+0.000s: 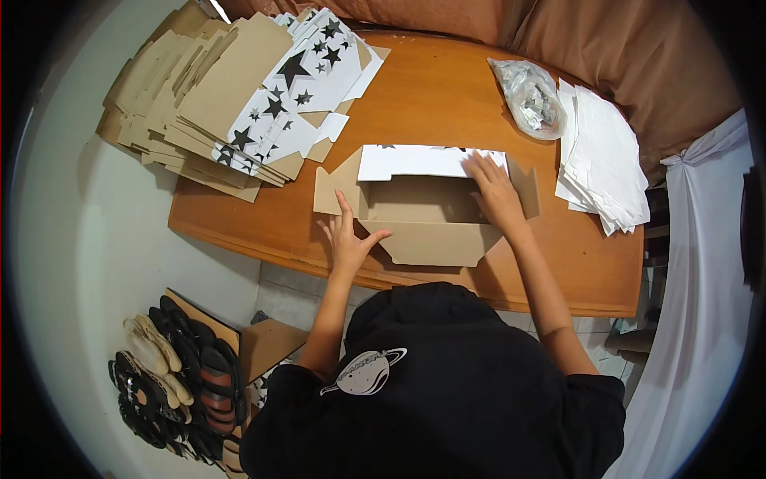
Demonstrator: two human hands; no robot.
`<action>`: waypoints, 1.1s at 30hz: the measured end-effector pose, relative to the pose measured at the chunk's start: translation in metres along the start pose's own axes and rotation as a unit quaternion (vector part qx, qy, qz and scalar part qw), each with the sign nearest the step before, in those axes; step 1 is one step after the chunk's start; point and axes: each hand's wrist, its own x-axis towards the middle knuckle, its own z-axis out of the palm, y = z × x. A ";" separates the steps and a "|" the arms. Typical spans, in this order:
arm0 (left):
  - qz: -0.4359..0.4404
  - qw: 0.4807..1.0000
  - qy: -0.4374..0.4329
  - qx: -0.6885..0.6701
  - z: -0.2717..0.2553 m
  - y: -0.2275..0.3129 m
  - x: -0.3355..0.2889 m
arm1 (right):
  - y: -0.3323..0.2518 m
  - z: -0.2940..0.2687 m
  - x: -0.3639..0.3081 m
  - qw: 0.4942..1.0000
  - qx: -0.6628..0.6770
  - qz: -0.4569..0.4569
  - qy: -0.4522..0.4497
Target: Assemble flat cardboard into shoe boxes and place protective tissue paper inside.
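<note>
In front of me stands an open cardboard box [435, 242], brown inside, with its flaps spread outward. Along its far side runs a white panel [415, 163] with bits of black star print at its edge. My left hand [348, 243] is at the box's near left corner, thumb and fingers spread apart, index finger against the left side flap [336, 195]. My right hand [496, 194] reaches over the right end, with its fingers stretched out on the white panel's right part. Part of the box's right end is hidden under that hand and wrist.
Flat cardboard blanks [231, 72], some printed with black stars, are stacked at the far left of the wooden table [431, 88]. A clear plastic bag [531, 100] and white paper sheets [602, 152] lie at the far right. Sandals [179, 367] stand low on the left.
</note>
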 end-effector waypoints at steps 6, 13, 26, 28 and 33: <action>0.026 0.995 0.030 0.091 0.002 -0.003 -0.001 | 0.002 0.028 0.003 0.997 -0.025 -0.008 -0.071; 0.070 0.993 0.036 0.088 -0.001 -0.008 -0.001 | -0.012 0.022 0.009 0.998 -0.038 0.033 -0.028; 0.269 0.948 -0.138 0.098 -0.021 0.008 0.019 | -0.004 0.008 0.024 0.988 -0.066 0.016 -0.138; 0.239 0.955 -0.167 0.055 -0.025 0.006 0.026 | -0.003 0.001 0.030 0.983 -0.067 0.014 -0.169; 0.185 0.965 -0.175 0.057 -0.030 0.017 0.028 | -0.003 -0.005 0.038 0.968 -0.077 0.013 -0.240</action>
